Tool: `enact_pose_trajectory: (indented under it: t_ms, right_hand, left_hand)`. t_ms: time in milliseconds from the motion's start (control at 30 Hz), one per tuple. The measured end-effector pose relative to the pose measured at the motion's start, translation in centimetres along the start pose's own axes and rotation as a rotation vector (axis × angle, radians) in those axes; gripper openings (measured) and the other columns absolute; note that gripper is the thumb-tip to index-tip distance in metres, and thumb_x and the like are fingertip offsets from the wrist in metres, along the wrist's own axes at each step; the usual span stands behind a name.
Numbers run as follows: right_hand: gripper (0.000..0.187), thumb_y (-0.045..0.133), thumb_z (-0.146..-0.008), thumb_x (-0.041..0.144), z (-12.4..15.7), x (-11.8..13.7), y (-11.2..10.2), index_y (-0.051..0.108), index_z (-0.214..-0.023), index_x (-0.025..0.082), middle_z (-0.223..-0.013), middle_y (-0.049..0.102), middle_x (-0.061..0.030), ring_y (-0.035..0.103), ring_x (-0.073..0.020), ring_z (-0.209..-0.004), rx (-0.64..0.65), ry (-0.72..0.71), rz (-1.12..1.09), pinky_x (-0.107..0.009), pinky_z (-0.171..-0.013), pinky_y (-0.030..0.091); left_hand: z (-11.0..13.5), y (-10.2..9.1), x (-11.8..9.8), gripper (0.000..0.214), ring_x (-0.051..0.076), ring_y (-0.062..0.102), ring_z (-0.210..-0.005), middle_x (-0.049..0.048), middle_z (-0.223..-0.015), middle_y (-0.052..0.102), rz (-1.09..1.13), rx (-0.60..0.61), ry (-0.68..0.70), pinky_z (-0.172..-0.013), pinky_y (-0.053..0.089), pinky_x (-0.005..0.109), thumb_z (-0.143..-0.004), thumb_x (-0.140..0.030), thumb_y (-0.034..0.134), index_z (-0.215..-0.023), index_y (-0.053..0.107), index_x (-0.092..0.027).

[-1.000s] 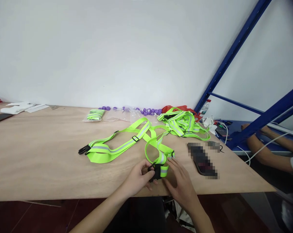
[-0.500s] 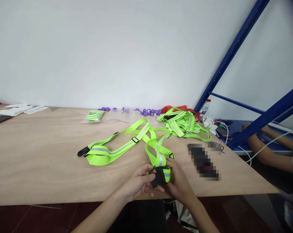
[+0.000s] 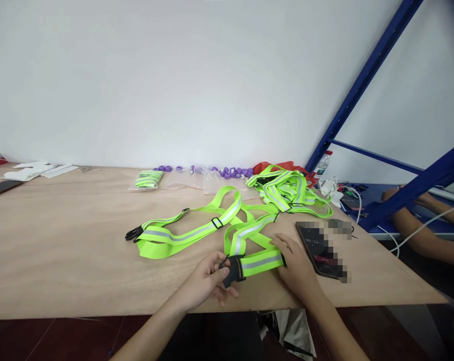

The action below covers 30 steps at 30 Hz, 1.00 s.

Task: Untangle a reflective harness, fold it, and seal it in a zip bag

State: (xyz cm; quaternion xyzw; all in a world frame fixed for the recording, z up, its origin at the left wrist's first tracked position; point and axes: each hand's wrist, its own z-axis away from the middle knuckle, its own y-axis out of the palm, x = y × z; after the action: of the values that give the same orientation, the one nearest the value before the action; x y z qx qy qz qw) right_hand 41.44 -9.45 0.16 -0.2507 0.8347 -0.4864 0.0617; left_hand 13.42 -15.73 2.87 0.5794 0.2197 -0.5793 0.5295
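Observation:
A neon-yellow reflective strap harness (image 3: pixel 181 235) with grey stripes lies spread over the table. My left hand (image 3: pixel 207 281) pinches a black buckle (image 3: pixel 233 272) at its near end, thumb on top, other fingers partly hidden underneath. My right hand (image 3: pixel 296 265) has its fingers on the same strap by a black slider at the strap's right end; the fingertips are partly hidden. Between my hands the strap section (image 3: pixel 262 262) runs nearly straight. Another black buckle (image 3: pixel 134 233) rests at the harness's left end.
More reflective straps (image 3: pixel 290 190) are heaped at the back right, by a red bag (image 3: pixel 264 166). A phone (image 3: pixel 319 250) lies right of my right hand. Folded straps in a clear bag (image 3: pixel 147 179) and purple pieces (image 3: pixel 232 173) line the wall. Another person's arm (image 3: pixel 415 225) shows beyond the blue frame.
My right hand has moved right, and the bunched, looped strap is now drawn out nearly straight between my hands. My left hand still holds the black buckle.

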Motion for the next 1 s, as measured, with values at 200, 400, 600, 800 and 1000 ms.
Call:
enact_pose_trajectory:
  t_ms: [200, 400, 600, 800, 1000]
  right_hand:
    - [0.067, 0.044, -0.067, 0.004, 0.2, -1.1, -0.9, 0.058, -0.131, 0.023, -0.126, 0.067, -0.0089, 0.063, -0.0270, -0.116, 0.214, 0.095, -0.202, -0.045, -0.099, 0.052]
    - [0.063, 0.044, -0.078, 0.011, -0.1, -1.3, -1.9, 0.050, -0.140, 0.023, -0.137, 0.061, -0.0101, 0.057, -0.0256, -0.129, 0.235, 0.081, -0.406, -0.046, -0.108, 0.047]
    - [0.046, 0.042, -0.087, 0.019, -2.5, -3.9, -3.1, 0.054, -0.132, 0.022, -0.127, 0.064, -0.0113, 0.066, -0.0245, -0.109, 0.136, 0.190, -0.329, -0.038, -0.090, 0.055]
    - [0.062, 0.051, -0.078, 0.012, -9.4, -6.2, -1.7, 0.052, -0.140, 0.015, -0.139, 0.058, -0.0189, 0.059, -0.0359, -0.119, 0.337, 0.262, -0.008, -0.042, -0.091, 0.049]
    - [0.019, 0.055, -0.080, 0.021, -14.5, -7.9, -0.2, 0.072, -0.087, 0.018, -0.092, 0.075, -0.0108, 0.068, -0.0280, -0.090, 0.469, 0.229, -0.094, -0.034, -0.079, 0.050]
  left_hand:
    - [0.8, -0.4, -1.0, 0.043, 0.010, 0.053, -0.037, -0.0052, -0.067, 0.060, -0.403, -0.180, -0.035, -0.035, 0.031, 0.015, -0.092, -0.048, 0.054, -0.123, 0.037, -0.023]
    - [1.9, -0.2, -2.8, 0.038, 0.021, 0.065, -0.066, -0.0001, -0.072, 0.067, -1.007, -0.289, 0.160, -0.057, 0.038, 0.024, -0.085, -0.023, 0.059, -0.123, 0.057, -0.025]
    - [5.2, -5.7, -8.1, 0.033, 0.026, 0.067, -0.087, 0.0072, -0.091, 0.073, -1.301, -0.576, 0.415, -0.080, 0.048, 0.033, -0.096, -0.047, 0.046, -0.105, 0.068, -0.022]
    - [5.2, -13.5, -11.4, 0.050, 0.031, 0.054, -0.130, 0.0087, -0.138, 0.063, -1.339, -0.334, 0.259, -0.110, 0.041, 0.039, -0.096, -0.058, 0.042, -0.111, 0.074, -0.024]
    - [6.4, -12.1, -9.3, 0.050, 0.027, 0.066, -0.106, 0.0066, -0.112, 0.074, -1.279, -0.343, 0.171, -0.097, 0.048, 0.033, -0.100, -0.051, 0.035, -0.098, 0.076, -0.023]
